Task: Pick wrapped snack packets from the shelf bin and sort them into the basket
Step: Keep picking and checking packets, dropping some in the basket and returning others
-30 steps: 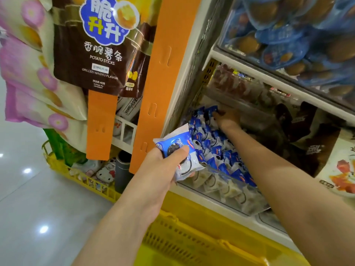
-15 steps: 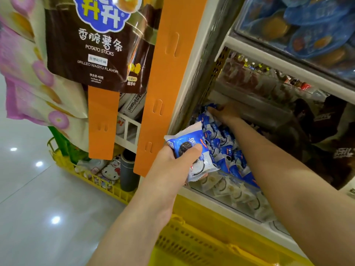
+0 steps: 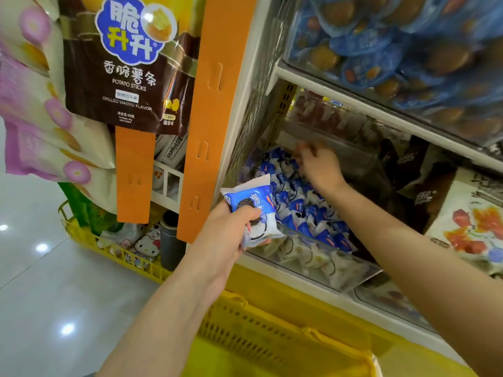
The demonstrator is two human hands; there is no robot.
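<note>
While your left grip (image 3: 231, 232) is clenched round the blue-and-white crinkle-edged wrapped snack packet (image 3: 254, 210), with the thumb laid across its printed face, that packet sits just outside the front of the shelf. Its long axis is close to upright, and the crimped top edge leans up and away from you. What the coming move turns on is this: the yellow slotted plastic basket (image 3: 261, 330) lies directly below that grip and a little nearer your body, with nothing between the two. My reading is that you only need to lower the packet towards yourself, letting the bottom edge lead, and then release it. Your left grip is plainly the nearer one to the basket.

Further right, the heap of matching blue-and-white packets (image 3: 302, 208) fills the clear plastic shelf bin (image 3: 340, 268), with most of them standing on edge in rows. Your right grip (image 3: 319, 165) reaches deep over the far end of that heap, well apart from the basket. Its fingers are blurred, so I cannot tell whether it has closed on a packet or is merely touching the pile. Anything it takes will have to come back over the bin's front wall first.
</note>
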